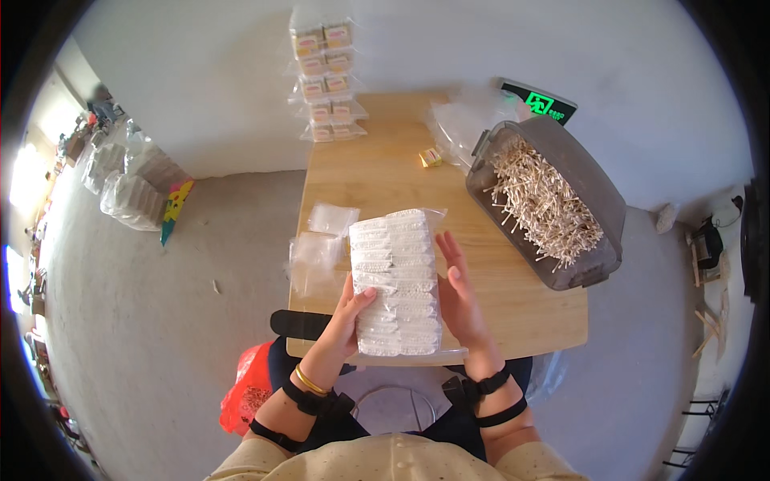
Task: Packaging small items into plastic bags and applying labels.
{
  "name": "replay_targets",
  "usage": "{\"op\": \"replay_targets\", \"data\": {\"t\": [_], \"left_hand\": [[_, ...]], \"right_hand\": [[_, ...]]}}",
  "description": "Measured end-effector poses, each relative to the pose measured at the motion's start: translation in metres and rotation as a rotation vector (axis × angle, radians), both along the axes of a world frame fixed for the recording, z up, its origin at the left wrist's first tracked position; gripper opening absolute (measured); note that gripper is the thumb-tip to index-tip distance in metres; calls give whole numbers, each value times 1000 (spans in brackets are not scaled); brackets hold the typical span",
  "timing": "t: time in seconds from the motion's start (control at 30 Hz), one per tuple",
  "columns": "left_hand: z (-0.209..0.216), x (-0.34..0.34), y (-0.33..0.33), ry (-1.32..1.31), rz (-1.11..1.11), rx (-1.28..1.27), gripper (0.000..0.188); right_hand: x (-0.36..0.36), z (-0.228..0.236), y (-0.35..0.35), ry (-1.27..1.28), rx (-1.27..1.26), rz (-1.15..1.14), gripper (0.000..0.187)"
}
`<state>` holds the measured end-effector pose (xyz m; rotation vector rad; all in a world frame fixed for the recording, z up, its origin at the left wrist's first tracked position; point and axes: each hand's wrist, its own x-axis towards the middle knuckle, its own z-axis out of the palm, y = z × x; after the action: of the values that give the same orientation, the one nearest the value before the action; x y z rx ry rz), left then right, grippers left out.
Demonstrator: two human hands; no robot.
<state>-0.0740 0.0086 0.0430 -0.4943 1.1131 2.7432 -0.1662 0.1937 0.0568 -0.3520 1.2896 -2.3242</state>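
A clear plastic bag packed with rows of white cotton swab bundles (397,280) stands over the near part of the wooden table. My left hand (346,321) grips its left side, the thumb lying across the front. Along the right side, my right hand (461,301) holds its fingers stretched out and spread, palm toward the bag. Whether that palm touches the bag I cannot tell. Flat clear plastic bags (319,247) lie on the table just left of the pack.
A grey bin (609,176) of loose cotton swabs (545,200) tilts at the table's right. A small yellow box (431,157) lies near it. Stacked bagged boxes (327,84) stand at the back left. A green-lit sign (539,103) leans behind; a red bag (247,393) sits below left.
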Motion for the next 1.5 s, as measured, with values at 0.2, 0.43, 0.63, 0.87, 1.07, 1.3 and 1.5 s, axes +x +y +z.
{"op": "replay_targets", "data": {"t": [0.2,0.43,0.63,0.87,1.07,1.3,1.5], "left_hand": [[59,-10,-47,79,180,-23,75],[201,-135,-168,297,314,-351,63],[288,-263,-222,372,353,-541,56],[295,-359,-241,268,295,-504,52],[270,-395,-254,240,306,-564,47],[284,-418,-323,143,257,-1122,53],[262,-333,-248,625,861,-1784,71]], "right_hand": [[-3,-60,57,1,289,-300,54],[6,-133,115,664,1082,-531,29],[19,-118,92,723,1297,-576,34],[15,-108,87,712,1445,-548,37],[14,-107,86,688,1469,-521,40],[13,-96,75,685,1449,-490,42],[14,-96,79,698,1522,-501,40]]}}
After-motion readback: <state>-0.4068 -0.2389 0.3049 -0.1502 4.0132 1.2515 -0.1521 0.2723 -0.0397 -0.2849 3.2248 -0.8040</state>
